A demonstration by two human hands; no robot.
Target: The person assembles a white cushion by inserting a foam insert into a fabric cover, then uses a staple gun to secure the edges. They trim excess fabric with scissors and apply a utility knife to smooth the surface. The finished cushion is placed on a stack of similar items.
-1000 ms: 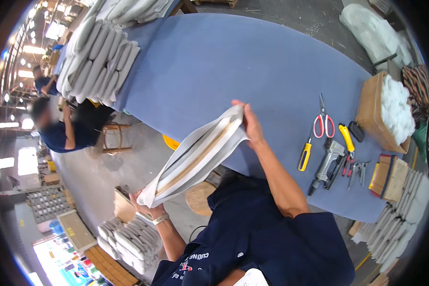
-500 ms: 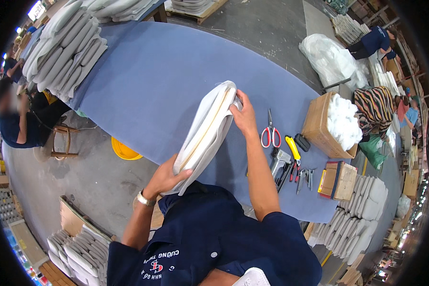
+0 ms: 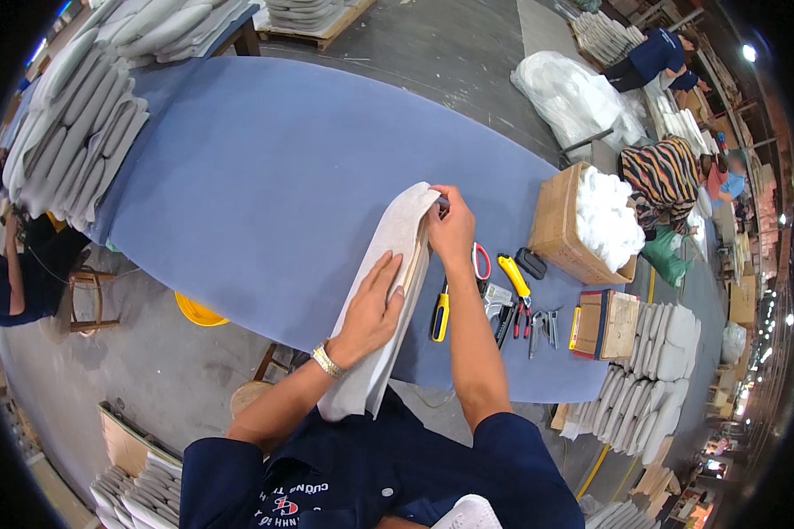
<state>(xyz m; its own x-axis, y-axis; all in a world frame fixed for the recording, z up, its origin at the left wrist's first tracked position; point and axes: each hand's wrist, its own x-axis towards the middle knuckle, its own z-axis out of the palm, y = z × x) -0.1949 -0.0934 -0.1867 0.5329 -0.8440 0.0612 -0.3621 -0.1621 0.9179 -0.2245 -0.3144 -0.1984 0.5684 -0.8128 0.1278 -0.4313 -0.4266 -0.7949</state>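
A flat, pale grey fabric cushion (image 3: 388,231) stands tilted on its long edge in front of me, its near end by my shirt. Along its right side the layers part, and a thin yellowish strip shows between them. My left hand (image 3: 372,316) lies flat on its upper face, fingers stretched toward that edge. At the far end, my right hand (image 3: 451,231) is closed round the cushion's corner. A small dark spot shows by its fingertips; I cannot make out what it is. Beyond my right forearm, red-handled scissors (image 3: 481,262) are partly hidden.
On the blue table (image 3: 265,176) lie a yellow-black screwdriver (image 3: 440,317), a yellow-handled cutter (image 3: 513,275), a staple gun (image 3: 498,300) and pliers (image 3: 538,335). A carton of white stuffing (image 3: 556,225) and a small box (image 3: 616,324) stand right. Cushion stacks (image 3: 75,132) rise at left.
My left hand has gone from gripping the cushion's near end to lying flat on its face. The cushion has turned and come lower. The screwdriver now shows; the scissors are mostly covered.
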